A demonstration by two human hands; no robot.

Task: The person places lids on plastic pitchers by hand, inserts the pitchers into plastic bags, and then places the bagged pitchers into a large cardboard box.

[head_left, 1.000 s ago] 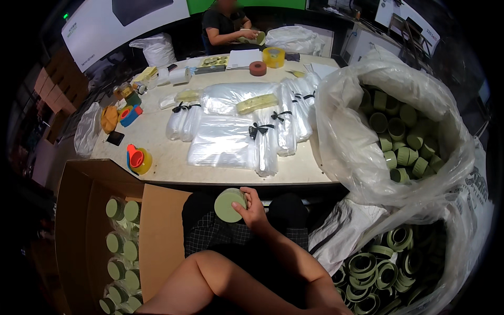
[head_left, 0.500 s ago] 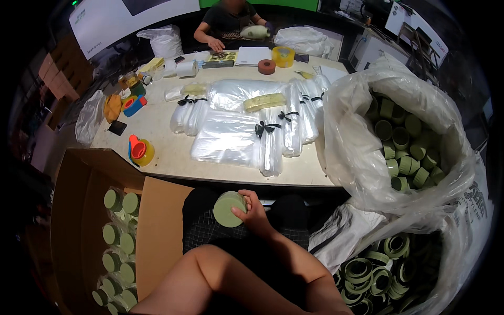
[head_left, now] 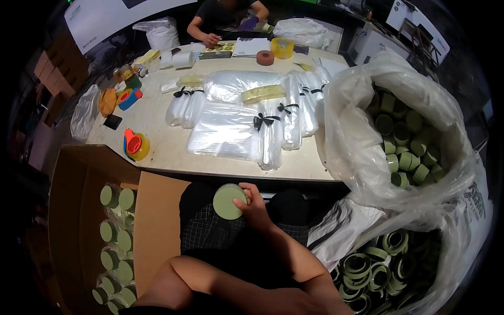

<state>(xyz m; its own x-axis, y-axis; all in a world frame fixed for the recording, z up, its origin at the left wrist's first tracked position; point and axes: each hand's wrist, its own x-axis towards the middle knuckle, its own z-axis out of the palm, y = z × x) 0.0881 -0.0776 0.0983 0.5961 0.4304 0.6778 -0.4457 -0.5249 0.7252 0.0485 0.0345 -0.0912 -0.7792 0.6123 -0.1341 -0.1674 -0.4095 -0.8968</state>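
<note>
In my right hand is a round, pale green cap, gripped by its edge above my lap. My thumb lies on its flat face, and the fingers curl round the far side. Whatever is underneath the cap is hidden. My left forearm crosses low beneath the right arm toward the right, and its hand is out of sight. Left of my lap, a cardboard box contains several green-capped items in clear wrap.
A large plastic bag at right contains green caps; below it lie green rings. Clear plastic bags, tape rolls and a tape dispenser rest on the table. A person sits across.
My view has shifted slightly, and my left forearm reaches lower and flatter. My right hand keeps hold of the cap. Across the table, the person's gloved hand and pale green item have moved.
</note>
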